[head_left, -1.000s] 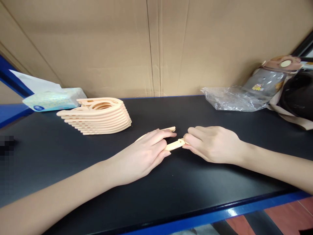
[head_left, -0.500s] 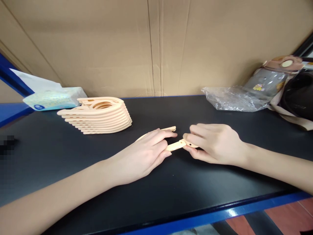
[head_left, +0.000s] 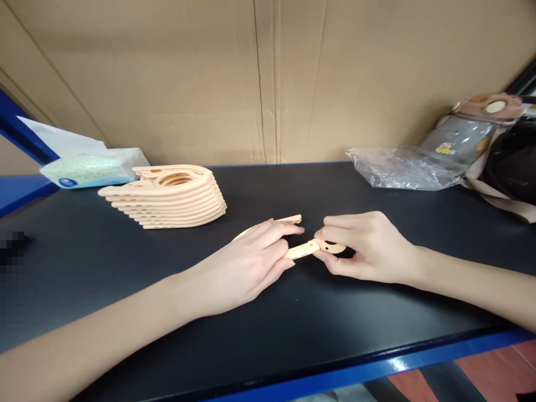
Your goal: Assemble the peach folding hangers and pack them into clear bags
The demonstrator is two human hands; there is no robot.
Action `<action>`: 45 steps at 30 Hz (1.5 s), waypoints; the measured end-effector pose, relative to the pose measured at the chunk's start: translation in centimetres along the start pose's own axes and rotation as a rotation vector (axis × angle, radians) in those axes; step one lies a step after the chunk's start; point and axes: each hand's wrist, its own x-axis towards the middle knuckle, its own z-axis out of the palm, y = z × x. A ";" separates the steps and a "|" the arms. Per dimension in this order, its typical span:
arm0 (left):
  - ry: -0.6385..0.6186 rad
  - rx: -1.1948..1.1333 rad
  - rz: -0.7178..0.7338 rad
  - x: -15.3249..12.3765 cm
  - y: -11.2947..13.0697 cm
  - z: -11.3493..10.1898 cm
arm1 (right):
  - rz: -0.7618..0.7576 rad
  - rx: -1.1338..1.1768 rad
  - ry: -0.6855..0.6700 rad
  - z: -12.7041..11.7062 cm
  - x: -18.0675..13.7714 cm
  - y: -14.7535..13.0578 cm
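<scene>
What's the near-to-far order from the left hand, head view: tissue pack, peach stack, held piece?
1. Held piece: in the left hand.
2. Peach stack: back left.
3. Tissue pack: farther left, past the stack.

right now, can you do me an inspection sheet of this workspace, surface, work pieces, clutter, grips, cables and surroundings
surface: black tabletop with a blue front edge
work pieces: peach piece meeting a curved part between the hands, fastening unclear; stack of peach pieces toward the back left
clutter: tissue pack behind the stack's left side; at the right, clear plastic bag, bottle, dark object
grips: left hand holds the peach piece; right hand pinches the curved part
cables: nothing seen
surroundings: brown cardboard behind; reddish floor beyond the front edge
</scene>
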 end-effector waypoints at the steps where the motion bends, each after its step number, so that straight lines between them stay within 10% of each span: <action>1: -0.001 -0.002 -0.002 0.0 0.0 0.0 | 0.000 0.000 0.000 0.0 0.0 0.0; 17: -0.011 -0.040 -0.003 0.0 0.0 -0.1 | -0.031 -0.013 -0.066 0.1 -0.2 0.1; 29: 0.153 -0.396 -0.381 -0.4 -1.8 0.1 | -0.095 0.179 -0.264 -0.9 -0.2 0.8; 45: 0.189 -0.178 -0.488 -0.4 -1.7 -0.3 | -0.176 0.124 -0.233 -1.3 0.0 0.6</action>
